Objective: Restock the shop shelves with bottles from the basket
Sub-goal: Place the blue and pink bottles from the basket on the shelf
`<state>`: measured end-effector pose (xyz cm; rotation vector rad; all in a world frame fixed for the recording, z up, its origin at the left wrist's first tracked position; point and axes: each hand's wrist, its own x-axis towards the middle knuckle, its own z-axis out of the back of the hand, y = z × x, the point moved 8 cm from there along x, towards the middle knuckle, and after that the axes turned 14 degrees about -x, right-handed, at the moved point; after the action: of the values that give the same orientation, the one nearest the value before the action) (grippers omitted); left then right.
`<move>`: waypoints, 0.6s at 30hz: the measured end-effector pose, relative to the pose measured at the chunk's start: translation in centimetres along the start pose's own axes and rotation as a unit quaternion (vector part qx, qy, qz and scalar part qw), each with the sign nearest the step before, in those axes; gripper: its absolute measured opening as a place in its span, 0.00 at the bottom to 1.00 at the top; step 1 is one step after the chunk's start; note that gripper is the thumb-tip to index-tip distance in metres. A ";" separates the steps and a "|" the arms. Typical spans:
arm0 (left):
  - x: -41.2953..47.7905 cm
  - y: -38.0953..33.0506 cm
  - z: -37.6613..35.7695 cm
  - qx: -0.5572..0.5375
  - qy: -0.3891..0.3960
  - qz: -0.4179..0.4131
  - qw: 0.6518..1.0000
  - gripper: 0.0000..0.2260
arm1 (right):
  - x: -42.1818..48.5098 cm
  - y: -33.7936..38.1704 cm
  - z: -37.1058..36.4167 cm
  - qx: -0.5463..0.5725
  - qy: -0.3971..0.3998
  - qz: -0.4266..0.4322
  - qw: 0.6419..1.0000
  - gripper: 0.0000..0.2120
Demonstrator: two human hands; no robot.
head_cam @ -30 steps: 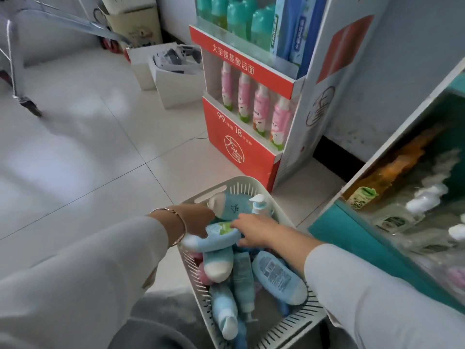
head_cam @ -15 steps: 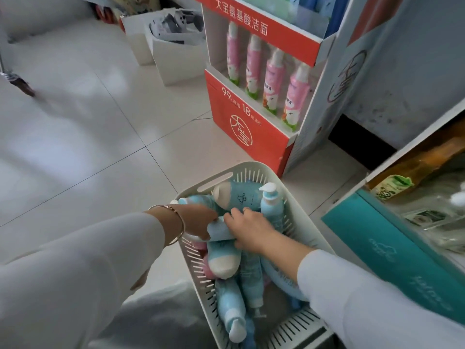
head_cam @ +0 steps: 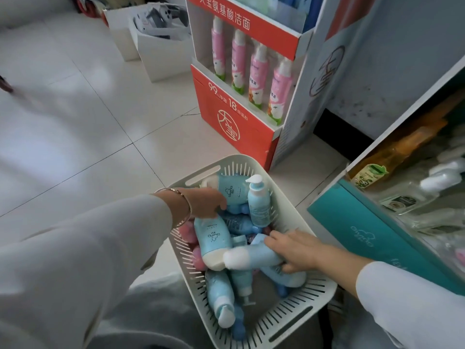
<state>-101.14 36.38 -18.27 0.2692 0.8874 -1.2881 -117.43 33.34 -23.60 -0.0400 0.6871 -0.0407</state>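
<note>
Tiles [head_cam: 75, 117] cover the floor at nine o'clock, pale and shiny. White boxes [head_cam: 161, 51] sit on them at eleven o'clock. The left hand [head_cam: 203, 202] reaches into the basket [head_cam: 302, 321] at six o'clock. Its fingers curl down among the bottles, but I cannot tell if it grips one. A thin bracelet [head_cam: 185, 205] is on that wrist. The basket is white with slits and stands on the floor, full of blue bottles lying in a heap. One pump bottle [head_cam: 259, 202] stands up at the far end. The right hand [head_cam: 294, 250] is wrapped around a blue bottle with a white cap [head_cam: 251, 258]. A red stand [head_cam: 236, 122] at twelve o'clock holds pink bottles [head_cam: 256, 71]. The teal shelf [head_cam: 377, 238] at three o'clock holds an orange bottle [head_cam: 392, 157].
</note>
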 end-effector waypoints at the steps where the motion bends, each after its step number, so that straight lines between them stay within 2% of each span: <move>1: 0.1 0.1 0.2 0.005 -0.013 0.000 1.000 0.16 | 0.0 0.5 -0.1 -0.018 0.001 0.026 0.999 0.25; 6: 0.8 -0.1 0.3 0.032 -0.048 -0.016 0.998 0.18 | 0.4 3.2 -0.5 -0.083 -0.005 0.112 0.990 0.22; 9: 1.2 0.3 1.1 0.043 -0.094 0.001 0.995 0.23 | 1.2 3.9 -0.4 -0.087 0.046 0.119 0.988 0.26; 11: 1.4 0.8 1.9 0.043 -0.133 0.024 0.990 0.26 | 1.7 3.2 1.3 -0.035 0.038 0.080 0.995 0.24; 13: 1.8 1.4 2.2 0.029 -0.153 0.044 0.987 0.27 | 2.2 1.1 5.1 0.016 -0.094 0.007 0.995 0.22; 15: 2.5 2.3 2.1 -0.001 -0.157 0.069 0.985 0.28 | 2.1 -1.8 8.9 0.062 -0.233 -0.089 0.966 0.22; 16: 2.7 2.7 2.0 -0.014 -0.156 0.080 0.984 0.27 | 2.3 -3.2 9.9 0.084 -0.255 -0.135 0.954 0.26; 18: 3.2 3.0 1.9 -0.029 -0.158 0.095 0.982 0.27 | 3.4 -5.3 10.2 0.100 -0.212 -0.198 0.952 0.33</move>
<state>-97.56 33.80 -20.21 0.0958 0.6103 -1.0878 -108.45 28.11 -17.56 0.0101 0.2331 -0.4748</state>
